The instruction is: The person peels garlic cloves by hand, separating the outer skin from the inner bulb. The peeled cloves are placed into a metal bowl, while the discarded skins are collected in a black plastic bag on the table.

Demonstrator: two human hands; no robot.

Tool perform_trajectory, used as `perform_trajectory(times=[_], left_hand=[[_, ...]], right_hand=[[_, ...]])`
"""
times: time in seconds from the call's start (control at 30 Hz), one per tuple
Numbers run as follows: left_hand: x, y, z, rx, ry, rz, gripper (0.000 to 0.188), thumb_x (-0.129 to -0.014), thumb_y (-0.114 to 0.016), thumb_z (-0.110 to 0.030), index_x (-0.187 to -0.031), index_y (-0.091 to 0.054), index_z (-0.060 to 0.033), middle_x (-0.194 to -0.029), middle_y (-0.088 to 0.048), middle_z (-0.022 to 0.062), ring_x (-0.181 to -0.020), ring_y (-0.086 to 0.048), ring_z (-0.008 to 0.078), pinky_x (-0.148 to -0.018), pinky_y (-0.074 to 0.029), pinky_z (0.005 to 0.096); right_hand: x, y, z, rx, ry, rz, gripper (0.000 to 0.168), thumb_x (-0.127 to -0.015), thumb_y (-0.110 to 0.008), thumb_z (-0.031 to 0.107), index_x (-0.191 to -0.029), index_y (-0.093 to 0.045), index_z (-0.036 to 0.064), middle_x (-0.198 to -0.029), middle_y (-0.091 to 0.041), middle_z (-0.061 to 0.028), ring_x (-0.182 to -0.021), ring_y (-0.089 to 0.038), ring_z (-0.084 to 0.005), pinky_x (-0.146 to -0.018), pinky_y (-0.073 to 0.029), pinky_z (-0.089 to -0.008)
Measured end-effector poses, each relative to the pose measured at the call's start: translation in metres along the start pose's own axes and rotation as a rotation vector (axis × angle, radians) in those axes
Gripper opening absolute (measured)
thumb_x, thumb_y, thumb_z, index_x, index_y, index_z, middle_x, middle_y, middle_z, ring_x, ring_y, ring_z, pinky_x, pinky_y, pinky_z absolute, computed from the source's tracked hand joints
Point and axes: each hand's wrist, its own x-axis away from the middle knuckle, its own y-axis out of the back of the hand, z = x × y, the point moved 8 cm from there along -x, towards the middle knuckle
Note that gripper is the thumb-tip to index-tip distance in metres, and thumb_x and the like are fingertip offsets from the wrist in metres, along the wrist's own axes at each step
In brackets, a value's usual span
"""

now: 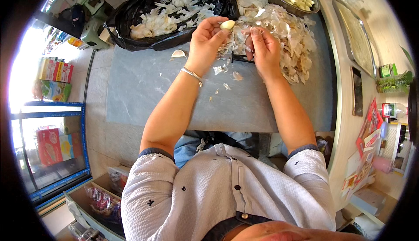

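Between the thumb and fingers of my left hand (pixel 207 41) is a peeled garlic clove (pixel 227 25). My right hand (pixel 264 47) is beside it, thumb pressed to the index finger; whether a bit of skin is pinched there is too small to tell. Beneath and past the right hand spreads a heap of garlic skins (pixel 291 41). A black-handled tool (pixel 240 57), perhaps a peeler or knife, lies partly hidden by that hand. Farther off, a metal bowl (pixel 312 11) holds many peeled cloves. A black plastic bag (pixel 154 46) contains garlic bulbs and loose skins.
A single unpeeled clove (pixel 178 54) and scattered skin flakes lie on the grey tabletop (pixel 157 87). Along the right runs a pale counter with a metal tray (pixel 355 34), a smartphone (pixel 357 91) and a plastic bottle (pixel 394 110). A blue-edged glass case (pixel 52 142) stands left.
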Motion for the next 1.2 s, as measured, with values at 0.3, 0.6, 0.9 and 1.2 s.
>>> perform_trajectory(times=[0.3,0.6,0.9,1.2], left_hand=[[-0.035,-0.019,-0.038,-0.443,-0.162,-0.063,0.022,-0.084,-0.058,-0.005,-0.105,-0.056,-0.0019,-0.084,-0.058,0.0003,-0.072,-0.053,0.0055,-0.063,-0.045,0.0193],[-0.187,-0.141,-0.043,-1.038,-0.485,0.138,0.036,-0.081,-0.061,-0.023,-0.113,-0.059,-0.0080,-0.098,-0.063,0.0131,-0.091,-0.060,0.0208,-0.079,-0.047,0.0306],[-0.071,-0.072,-0.049,-0.838,-0.158,0.124,0.022,-0.084,-0.056,-0.014,-0.103,-0.062,-0.0035,-0.080,-0.060,0.0011,-0.074,-0.052,0.0067,-0.066,-0.044,0.0226],[0.000,-0.035,-0.014,-0.443,-0.010,0.005,0.020,-0.080,-0.064,-0.015,-0.093,-0.062,-0.0002,-0.083,-0.062,0.0043,-0.069,-0.056,0.0089,-0.062,-0.047,0.0221]], right_hand=[[0.003,-0.013,-0.003,-0.048,-0.028,0.098,0.036,-0.096,-0.035,0.028,-0.105,-0.056,0.000,-0.060,-0.051,-0.0021,-0.047,-0.045,-0.0085,-0.044,-0.037,-0.0234],[-0.003,-0.013,0.019,0.426,0.413,0.058,0.023,-0.087,-0.051,0.013,-0.104,-0.061,0.001,-0.078,-0.062,-0.0159,-0.068,-0.060,-0.0308,-0.065,-0.048,-0.0367],[-0.012,0.009,0.003,0.157,0.359,-0.151,0.053,-0.084,-0.049,0.000,-0.134,-0.035,0.009,-0.089,-0.061,-0.0111,-0.069,-0.062,-0.0193,-0.065,-0.050,-0.0302],[-0.001,-0.016,0.001,0.326,0.296,0.077,0.075,-0.073,-0.057,-0.004,-0.139,-0.026,0.016,-0.080,-0.058,-0.0078,-0.065,-0.056,-0.0129,-0.059,-0.046,-0.0272]])
